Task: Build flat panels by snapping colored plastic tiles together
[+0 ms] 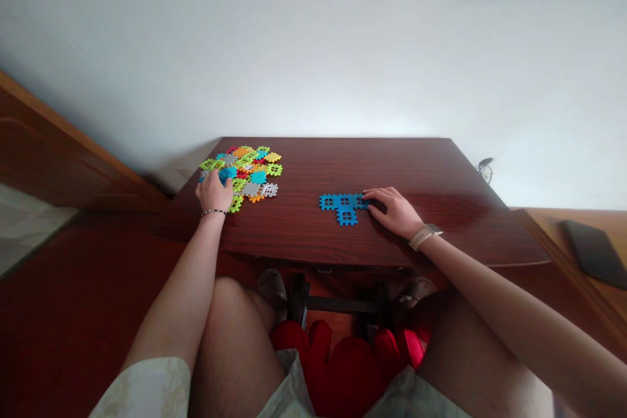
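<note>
Both hands (214, 191) (394, 210) on plastic tiles (345, 208)

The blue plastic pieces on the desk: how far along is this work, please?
Done: several blue interlocking plastic tiles are joined in a T shape. In hand: the right hand touches that shape with its fingers, and the left hand rests on a blue tile at the pile. Still left: the large multicoloured tile pile.
</note>
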